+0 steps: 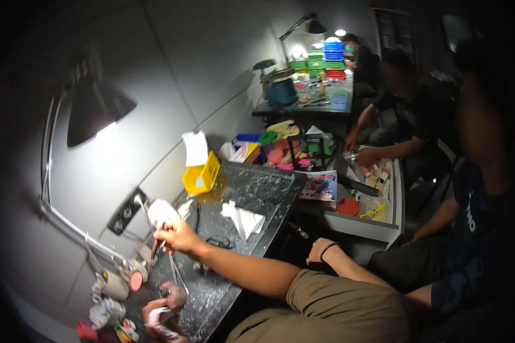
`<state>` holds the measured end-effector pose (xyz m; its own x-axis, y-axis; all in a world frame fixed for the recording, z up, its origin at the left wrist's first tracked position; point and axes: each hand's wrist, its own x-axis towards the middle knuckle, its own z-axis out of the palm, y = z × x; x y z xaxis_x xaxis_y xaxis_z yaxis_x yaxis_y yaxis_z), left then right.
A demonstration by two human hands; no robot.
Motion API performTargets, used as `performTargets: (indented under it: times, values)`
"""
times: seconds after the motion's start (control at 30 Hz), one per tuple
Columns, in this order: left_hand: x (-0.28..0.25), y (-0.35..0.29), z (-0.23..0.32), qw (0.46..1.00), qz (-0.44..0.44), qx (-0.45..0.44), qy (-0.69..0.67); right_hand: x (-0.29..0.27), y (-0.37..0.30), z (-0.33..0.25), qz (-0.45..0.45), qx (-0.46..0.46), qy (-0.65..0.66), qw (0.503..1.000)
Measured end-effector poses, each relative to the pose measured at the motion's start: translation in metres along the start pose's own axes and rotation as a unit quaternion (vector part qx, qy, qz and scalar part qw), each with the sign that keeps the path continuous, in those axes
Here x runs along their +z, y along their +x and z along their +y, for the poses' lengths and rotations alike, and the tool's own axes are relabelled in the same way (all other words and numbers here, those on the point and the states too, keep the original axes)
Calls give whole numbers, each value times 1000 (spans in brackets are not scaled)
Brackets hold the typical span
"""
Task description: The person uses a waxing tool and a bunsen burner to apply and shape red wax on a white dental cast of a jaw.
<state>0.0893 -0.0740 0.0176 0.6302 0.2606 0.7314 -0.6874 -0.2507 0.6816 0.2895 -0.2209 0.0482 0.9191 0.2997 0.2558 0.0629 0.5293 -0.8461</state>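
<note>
My right hand [177, 236] reaches across the dark, speckled workbench [252, 191], its fingers closed on a slim brown stick or handle [155, 247]; the kind of tool is not clear. Just behind the hand is a bright white lump [162, 211], overexposed by the lamp. At the lower left, my left hand [153, 318] is closed around a rounded, pinkish-brown piece [174, 295] beside something pale pink and white; blur hides the details. A thin pair of metal prongs [179, 275] lies on the bench between the hands.
A black desk lamp [97, 111] lights the wall side, near cups and jars [115, 286]. White paper [243, 220] and a yellow bin [202, 174] are on the bench. Right of it, an open drawer [360, 224] holds supplies; co-workers sit around it, one braceleted hand [319, 251] close by.
</note>
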Motion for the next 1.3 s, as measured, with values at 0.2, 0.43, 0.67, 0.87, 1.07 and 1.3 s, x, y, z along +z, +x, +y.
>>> performTargets:
  times: [0.2,0.43,0.67,0.87,1.07,1.3]
  values:
    - [-94,-46,-10,942,136,-135,-277,12,-29,-32,10,3,-73,997]
    - [-77,-46,17,979,92,-183,7,26,-48,-35,3,-120,-134,984]
    - [-81,-51,18,981,11,-133,144,35,-49,-22,-30,-141,-192,971]
    - [-74,-46,11,983,-19,-74,167,42,-67,-35,-83,-187,-145,968]
    - [-76,-46,14,983,-30,-89,155,54,-90,-32,-179,-203,-119,955]
    - [-77,-46,17,981,-41,-86,168,54,-96,-28,-248,-164,-117,948]
